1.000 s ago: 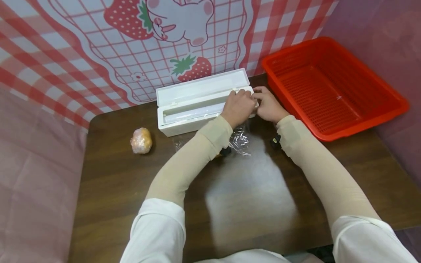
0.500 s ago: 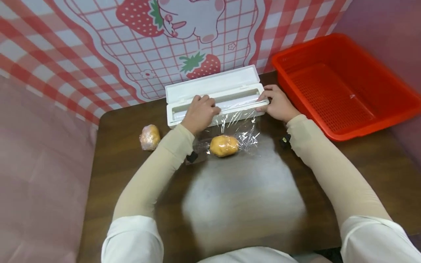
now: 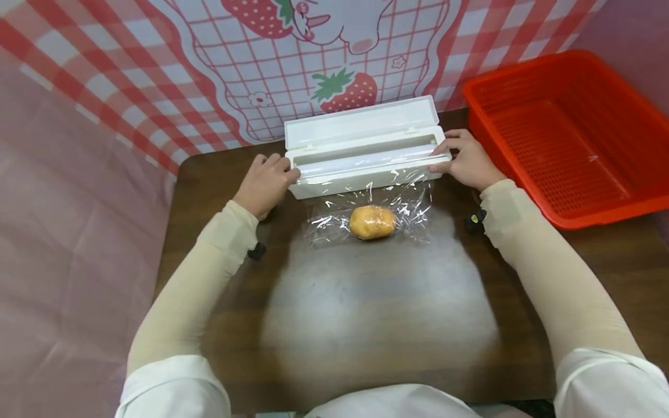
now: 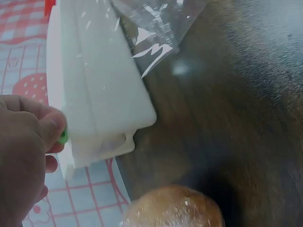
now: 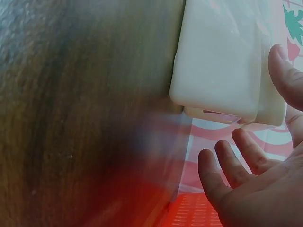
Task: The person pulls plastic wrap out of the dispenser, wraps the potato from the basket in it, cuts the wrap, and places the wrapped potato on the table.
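Note:
A white cling film dispenser (image 3: 366,186) stands with its lid up and the film roll (image 3: 366,162) inside. At its left end, my left hand (image 3: 265,184) pinches a small green slide cutter (image 4: 63,137) on the box's edge. My right hand (image 3: 469,159) rests at the box's right end, fingers spread and loosely bent; in the right wrist view, thumb and fingers stand apart. Clear film (image 3: 334,217) spreads down from the box's front. On it lies a yellow, potato-like oval (image 3: 372,222). A film-wrapped round thing (image 4: 173,210) sits under my left wrist, mostly hidden in the head view.
A red plastic basket (image 3: 569,139) stands at the right, close beside my right hand. Behind the dispenser hangs a checked strawberry backdrop (image 3: 261,64). Everything stands on a dark wooden table (image 3: 376,325).
My left hand has moved along the box from its right end to its left end. The oval thing and the film came into view. My right hand stays at the right end.

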Available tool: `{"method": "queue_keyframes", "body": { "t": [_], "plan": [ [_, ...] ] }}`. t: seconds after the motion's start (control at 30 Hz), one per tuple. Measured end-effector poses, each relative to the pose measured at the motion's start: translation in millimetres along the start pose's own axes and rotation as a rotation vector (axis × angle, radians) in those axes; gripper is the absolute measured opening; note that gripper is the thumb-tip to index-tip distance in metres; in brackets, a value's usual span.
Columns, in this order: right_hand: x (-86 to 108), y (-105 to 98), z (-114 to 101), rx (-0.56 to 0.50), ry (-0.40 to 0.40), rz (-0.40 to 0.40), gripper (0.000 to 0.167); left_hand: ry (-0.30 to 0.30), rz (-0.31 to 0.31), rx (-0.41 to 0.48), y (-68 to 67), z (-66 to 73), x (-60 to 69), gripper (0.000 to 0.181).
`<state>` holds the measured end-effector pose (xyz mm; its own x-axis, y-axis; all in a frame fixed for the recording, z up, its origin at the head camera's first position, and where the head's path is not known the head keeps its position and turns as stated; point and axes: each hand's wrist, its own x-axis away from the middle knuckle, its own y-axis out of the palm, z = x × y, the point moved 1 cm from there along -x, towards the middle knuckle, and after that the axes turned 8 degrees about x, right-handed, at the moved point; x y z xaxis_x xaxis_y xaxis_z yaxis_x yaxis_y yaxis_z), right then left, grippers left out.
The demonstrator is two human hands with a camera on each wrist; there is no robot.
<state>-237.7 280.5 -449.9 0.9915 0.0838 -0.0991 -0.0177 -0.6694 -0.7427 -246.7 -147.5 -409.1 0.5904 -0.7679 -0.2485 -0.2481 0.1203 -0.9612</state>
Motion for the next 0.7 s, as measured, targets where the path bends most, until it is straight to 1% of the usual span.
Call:
{"method": "queue_keyframes", "body": {
  "t": [0.17, 0.23, 0.33, 0.4, 0.47, 0.53, 0.6, 0.63, 0.67, 0.7],
  "plan": [
    [0.2, -0.8, 3.7, 0.003, -0.016, 0.006, 0.031, -0.017, -0.001, -0.011, 1.9, 1.4, -2.0, 0.003],
    [2.3, -0.4, 5.0, 0.007, -0.026, -0.004, 0.032, -0.040, -0.005, -0.009, 2.4, 3.0, -2.2, 0.003],
    [7.1, -0.4, 7.0, -0.006, -0.035, -0.006, 0.035, -0.074, -0.023, -0.004, 3.6, 6.3, -1.2, 0.008],
    [10.3, -1.5, 8.5, -0.036, -0.032, 0.011, 0.039, -0.101, -0.034, -0.007, 3.9, 9.6, -0.9, 0.012],
    [13.6, -3.1, 8.6, -0.083, -0.018, 0.034, 0.045, -0.139, -0.031, -0.021, 4.0, 14.0, -1.5, 0.014],
    [19.0, -4.8, 6.7, -0.111, 0.008, 0.064, 0.050, -0.195, -0.014, -0.038, 3.5, 21.9, -2.6, 0.017],
    [27.1, -4.5, 0.3, -0.106, 0.011, 0.119, 0.052, -0.247, 0.016, -0.048, 2.9, 35.5, -4.6, 0.021],
    [33.0, -3.1, -5.1, -0.078, 0.000, 0.149, 0.051, -0.262, 0.031, -0.043, 2.6, 44.7, -5.6, 0.024],
    [40.0, -0.5, -12.0, -0.039, -0.023, 0.173, 0.049, -0.259, 0.050, -0.020, 2.4, 55.9, -6.5, 0.026],
    [47.9, 3.3, -20.2, 0.012, -0.070, 0.192, 0.046, -0.245, 0.060, 0.011, 2.0, 68.8, -7.1, 0.029]
  ]
}}
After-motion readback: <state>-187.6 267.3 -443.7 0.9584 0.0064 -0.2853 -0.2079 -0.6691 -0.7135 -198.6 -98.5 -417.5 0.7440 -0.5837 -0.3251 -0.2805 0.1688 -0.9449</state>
